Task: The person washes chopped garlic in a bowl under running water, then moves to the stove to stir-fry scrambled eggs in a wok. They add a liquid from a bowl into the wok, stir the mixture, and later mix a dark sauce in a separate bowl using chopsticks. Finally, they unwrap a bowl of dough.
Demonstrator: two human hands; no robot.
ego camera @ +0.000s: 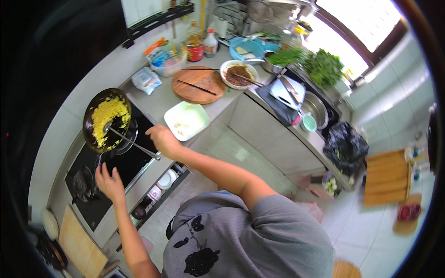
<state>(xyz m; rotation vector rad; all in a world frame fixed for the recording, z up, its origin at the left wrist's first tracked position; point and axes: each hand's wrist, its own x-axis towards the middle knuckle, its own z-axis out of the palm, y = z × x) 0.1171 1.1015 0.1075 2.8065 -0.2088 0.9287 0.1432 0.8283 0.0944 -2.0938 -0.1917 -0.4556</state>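
My left hand is at the end of the handle of a dark wok over the hob. Its thumb is apart from the fingers; whether they grip the handle is unclear. Yellow scrambled egg fills much of the wok. A metal ladle rests in the egg, its handle reaching out over the hob's edge. Just beyond that handle's end is my right hand, fingers loosely bent, nothing visible in them. Beside it, a white rectangular dish with some residue stands on the counter.
A round wooden board with a chopstick lies behind the dish. Nearby are a bowl of brown food, an oil bottle and a plastic packet. Below the hob, a drawer is pulled out.
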